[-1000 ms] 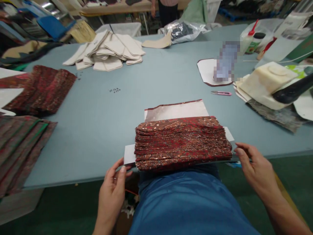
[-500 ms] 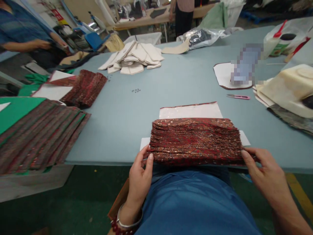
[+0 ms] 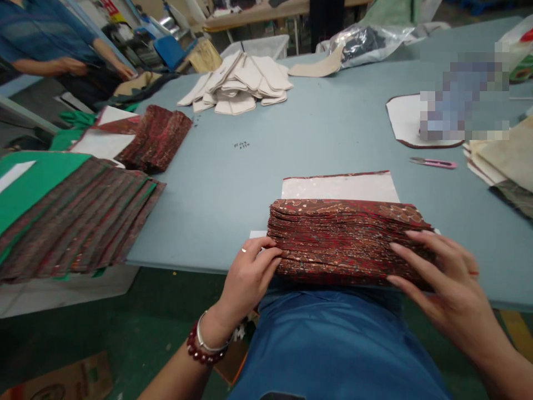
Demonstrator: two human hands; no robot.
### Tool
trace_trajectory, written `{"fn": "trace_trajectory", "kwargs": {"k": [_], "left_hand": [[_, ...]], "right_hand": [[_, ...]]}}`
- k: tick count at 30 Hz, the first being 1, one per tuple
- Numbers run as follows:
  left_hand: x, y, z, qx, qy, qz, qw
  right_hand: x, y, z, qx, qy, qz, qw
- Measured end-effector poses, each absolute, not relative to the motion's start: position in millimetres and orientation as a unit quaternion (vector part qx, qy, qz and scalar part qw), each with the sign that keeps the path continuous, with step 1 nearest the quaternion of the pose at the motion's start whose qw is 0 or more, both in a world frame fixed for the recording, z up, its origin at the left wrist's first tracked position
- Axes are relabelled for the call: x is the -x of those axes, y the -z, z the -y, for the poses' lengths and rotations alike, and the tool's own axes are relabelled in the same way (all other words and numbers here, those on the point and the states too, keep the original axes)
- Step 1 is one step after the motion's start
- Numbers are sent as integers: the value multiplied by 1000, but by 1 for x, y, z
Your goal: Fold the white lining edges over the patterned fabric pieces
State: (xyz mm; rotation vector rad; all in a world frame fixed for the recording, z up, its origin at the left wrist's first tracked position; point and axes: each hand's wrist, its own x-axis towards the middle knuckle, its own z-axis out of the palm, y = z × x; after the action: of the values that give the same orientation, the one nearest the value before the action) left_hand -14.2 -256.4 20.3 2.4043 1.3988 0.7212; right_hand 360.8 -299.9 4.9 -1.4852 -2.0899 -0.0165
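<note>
A thick stack of folded, dark red patterned fabric [image 3: 345, 239] lies at the table's near edge, its many layered folds facing me. My left hand [image 3: 252, 272] is at the stack's left end, thumb and fingers closed together on the lower layers at the corner. My right hand [image 3: 447, 280] reaches over the right end, its fingers spread apart and resting on or just over the folds. A white sheet with a dark red edge [image 3: 341, 188] sticks out behind the stack. A small white corner [image 3: 257, 234] shows at its left.
Left are layered brown-and-green pieces [image 3: 79, 222] and a folded red fabric bundle [image 3: 156, 139]. Off-white panels [image 3: 239, 83] lie at the back. Pink-handled thread snips [image 3: 435, 163] are on the right, near a white panel [image 3: 406, 119]. A co-worker [image 3: 54, 50] stands at upper left.
My right hand has moved from the stack's right edge onto its folds, with fingers spreading. My left hand's thumb and fingers have come closer together at the left corner. The view has shifted right.
</note>
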Motion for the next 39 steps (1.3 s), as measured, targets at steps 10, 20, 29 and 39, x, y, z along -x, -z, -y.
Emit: {"fn": "trace_trajectory", "kwargs": {"k": [10,20,29,39], "left_hand": [[21,-40,216,-878,-184,-395,199],[17,-73,153,-884,-196,-371,207],[12,-70,77,-857,-256,-383,234],[5,-34,9,-842,-279,-419,197]], "right_hand": [[-354,-19,278,519,-8,835,185],[-337,-35,256,497,-6,859,121],[-357,-59,174,485,33,867,107],[-336,-49,52,482,39,859,169]]}}
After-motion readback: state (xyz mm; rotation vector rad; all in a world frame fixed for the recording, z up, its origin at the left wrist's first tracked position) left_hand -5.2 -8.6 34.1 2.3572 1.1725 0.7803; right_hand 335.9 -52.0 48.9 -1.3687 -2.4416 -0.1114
